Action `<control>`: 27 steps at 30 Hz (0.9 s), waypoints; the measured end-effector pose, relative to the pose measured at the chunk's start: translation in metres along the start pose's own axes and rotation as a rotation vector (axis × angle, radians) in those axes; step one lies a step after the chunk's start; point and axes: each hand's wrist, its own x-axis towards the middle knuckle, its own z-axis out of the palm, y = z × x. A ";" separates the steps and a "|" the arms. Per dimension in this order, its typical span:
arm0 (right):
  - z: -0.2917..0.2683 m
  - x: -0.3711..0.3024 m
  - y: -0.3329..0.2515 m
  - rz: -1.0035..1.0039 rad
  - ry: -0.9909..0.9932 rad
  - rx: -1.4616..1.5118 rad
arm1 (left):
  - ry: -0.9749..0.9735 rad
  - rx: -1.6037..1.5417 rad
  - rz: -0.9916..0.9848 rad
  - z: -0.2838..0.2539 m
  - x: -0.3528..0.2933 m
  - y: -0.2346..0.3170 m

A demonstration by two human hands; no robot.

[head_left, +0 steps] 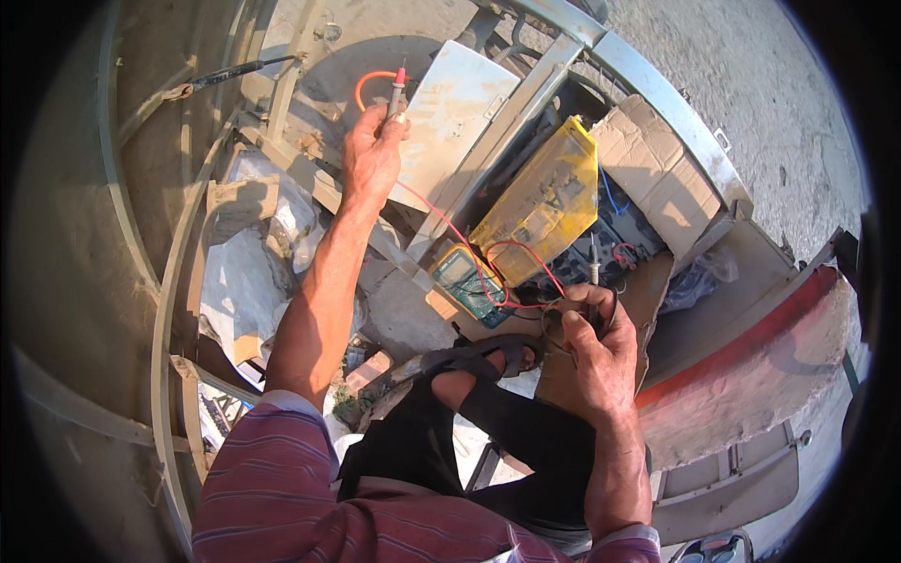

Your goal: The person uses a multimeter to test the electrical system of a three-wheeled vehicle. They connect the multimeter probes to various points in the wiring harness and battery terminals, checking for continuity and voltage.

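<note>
My left hand (pixel 372 161) is raised ahead of me and closed on a test probe (pixel 398 86) with a red collar, its thin tip pointing up and away. In my right hand (pixel 601 349), lower and to the right, a second test probe (pixel 594 270) stands up between the fingers, tip pointing away from me. Between the hands lies a multimeter (pixel 458 274) with a teal face and yellow edge. A red lead (pixel 441 214) runs from near my left hand towards the meter, then loops across to near my right hand.
Beyond the meter sit a dusty yellow case (pixel 542 202) and a cardboard flap (pixel 654 169) inside a metal frame (pixel 572 42). A pale metal panel (pixel 460 113) leans beside my left hand; an orange cable (pixel 364 84) curves behind it. Metal bars (pixel 161 375) stand at left, a red-edged slab (pixel 751 366) at right.
</note>
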 end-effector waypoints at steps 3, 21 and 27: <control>-0.006 0.002 -0.002 -0.018 0.030 -0.120 | 0.015 0.369 -0.027 0.002 0.053 -0.026; -0.031 0.015 -0.008 -0.015 0.132 -0.204 | -0.394 -0.281 -0.495 0.032 -0.091 -0.014; -0.032 0.015 -0.013 0.048 0.115 -0.344 | -0.238 -0.027 -0.375 -0.011 -0.084 -0.036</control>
